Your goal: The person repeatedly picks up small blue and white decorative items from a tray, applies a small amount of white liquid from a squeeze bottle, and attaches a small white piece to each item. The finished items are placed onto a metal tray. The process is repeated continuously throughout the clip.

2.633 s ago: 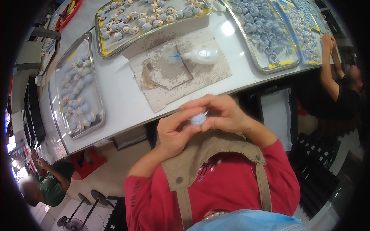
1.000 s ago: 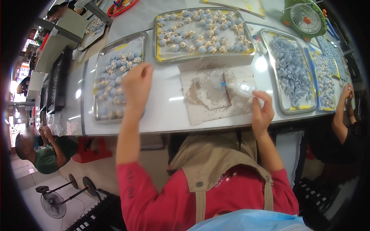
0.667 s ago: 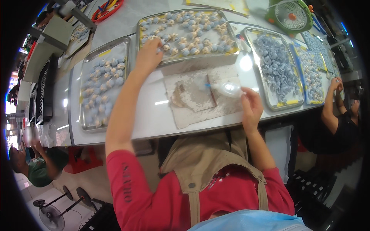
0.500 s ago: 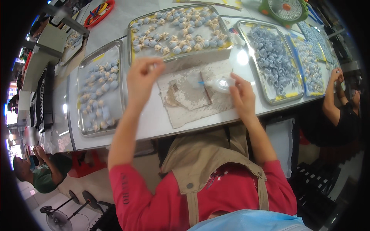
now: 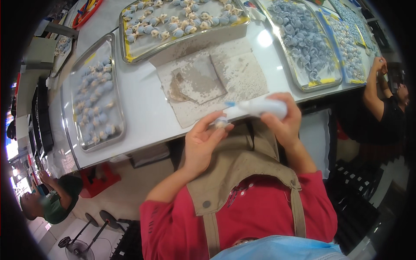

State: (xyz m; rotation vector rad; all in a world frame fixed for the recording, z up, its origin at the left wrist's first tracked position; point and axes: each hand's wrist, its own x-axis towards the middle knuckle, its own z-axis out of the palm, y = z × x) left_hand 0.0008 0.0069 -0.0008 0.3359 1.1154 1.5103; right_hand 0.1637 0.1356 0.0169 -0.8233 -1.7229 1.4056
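My left hand (image 5: pixel 200 145) is closed around a small blue-and-cream figurine (image 5: pixel 221 122), pinched between thumb and fingers in front of the table edge. In my right hand (image 5: pixel 287 123) lies a white squeeze bottle (image 5: pixel 268 107), held on its side. Its blue tip (image 5: pixel 229 104) points left, above and apart from the figurine. Beyond both hands a stained cardboard sheet (image 5: pixel 249 80) lies on the table, with a smaller stained square piece (image 5: pixel 203 80) on top.
A metal tray (image 5: pixel 190 40) of similar figurines stands behind the cardboard, another tray (image 5: pixel 116 82) at left. At right, a tray (image 5: pixel 318 87) holds blue shell-like pieces. One person (image 5: pixel 375 97) works at far right; another (image 5: pixel 65 195) is at lower left, near a red stool (image 5: pixel 97 181).
My left hand has come from beside the far tray toward my body and now shows a figurine. The bottle has been lifted off the cardboard and brought nearer in my right hand. The view has shifted.
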